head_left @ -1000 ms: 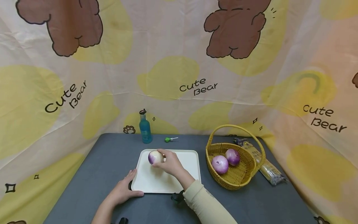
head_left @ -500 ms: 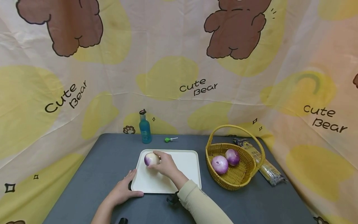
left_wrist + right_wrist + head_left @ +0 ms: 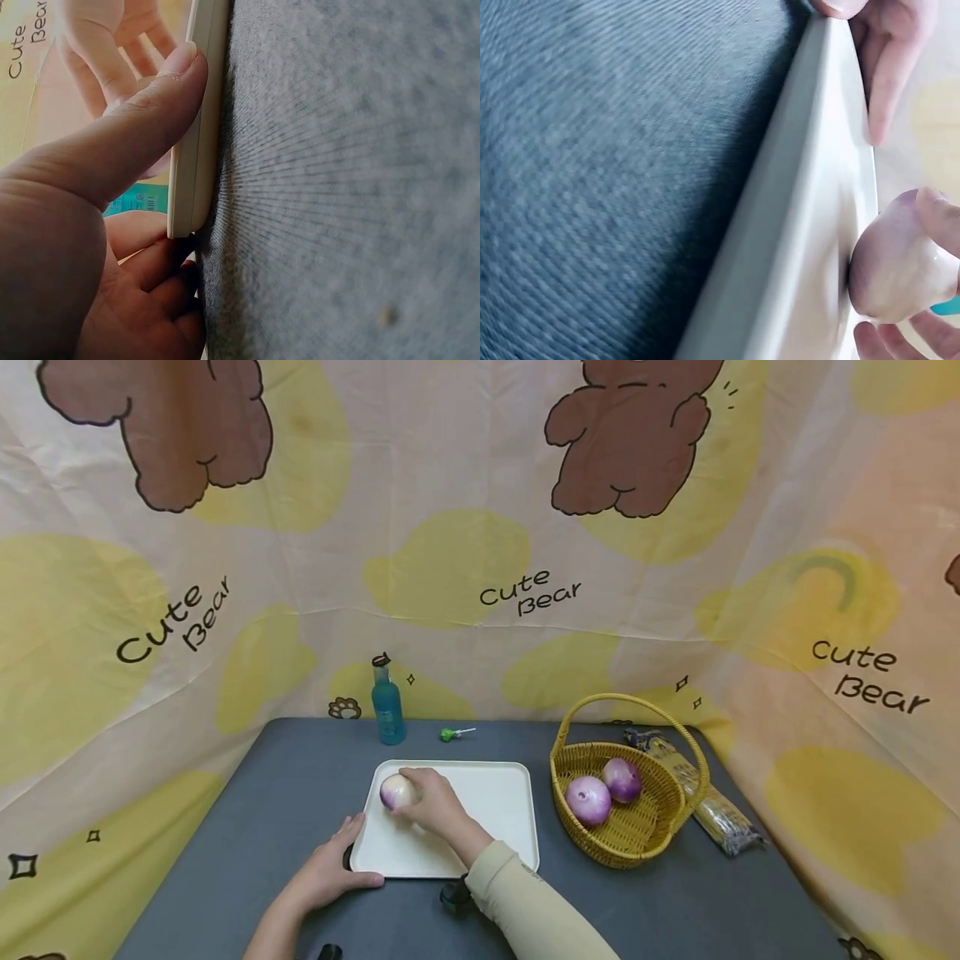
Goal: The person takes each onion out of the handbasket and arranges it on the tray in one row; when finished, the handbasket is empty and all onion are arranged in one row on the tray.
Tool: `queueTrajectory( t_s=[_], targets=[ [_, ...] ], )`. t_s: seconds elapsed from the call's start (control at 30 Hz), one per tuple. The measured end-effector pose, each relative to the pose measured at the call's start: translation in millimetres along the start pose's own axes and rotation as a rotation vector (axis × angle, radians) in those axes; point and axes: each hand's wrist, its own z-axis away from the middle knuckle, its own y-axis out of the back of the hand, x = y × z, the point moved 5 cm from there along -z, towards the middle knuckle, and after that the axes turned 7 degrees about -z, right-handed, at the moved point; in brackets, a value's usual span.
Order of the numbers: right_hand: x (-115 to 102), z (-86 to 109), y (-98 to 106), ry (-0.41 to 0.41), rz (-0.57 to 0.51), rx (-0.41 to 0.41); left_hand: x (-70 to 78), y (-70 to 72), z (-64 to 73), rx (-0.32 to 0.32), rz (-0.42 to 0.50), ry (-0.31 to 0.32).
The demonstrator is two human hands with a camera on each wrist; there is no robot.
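Note:
My right hand holds a white and purple onion between thumb and fingers, at the left side of a white rectangular tray. In the right wrist view the onion sits right at the tray's surface, with fingertips on both sides of it. My left hand grips the tray's near left corner, thumb along the front edge and fingers along the left side. The left wrist view shows the thumb against the tray's rim, while the other fingers curl beside the corner.
A yellow wicker basket with two purple onions stands right of the tray. Behind it lies a clear packet. A blue bottle and a green lollipop are at the back of the grey table.
My right hand has moved left across the tray with the onion in its grip. My left hand has stayed at the tray's corner.

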Motion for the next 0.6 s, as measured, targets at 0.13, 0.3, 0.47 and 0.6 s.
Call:
queueTrajectory(
  t_s=[0.13,0.3,0.47,0.6],
  targets=[
    [0.2,-0.1,-4.4,0.005,0.007,-0.024,-0.8,-0.1,-0.4,0.006,-0.004,-0.008],
    [-1.7,0.9,-6.6,-0.017,-0.022,-0.058,-0.9,0.9,-0.4,0.002,0.001,-0.003],
    [-2.3,2.2,-5.7,-0.021,-0.028,-0.060,-0.4,1.1,-0.5,-0.009,0.011,0.002],
    [-1.3,2.1,-5.7,-0.016,-0.018,-0.060,-1.2,1.2,-1.2,-0.012,0.019,0.003]
  ],
)
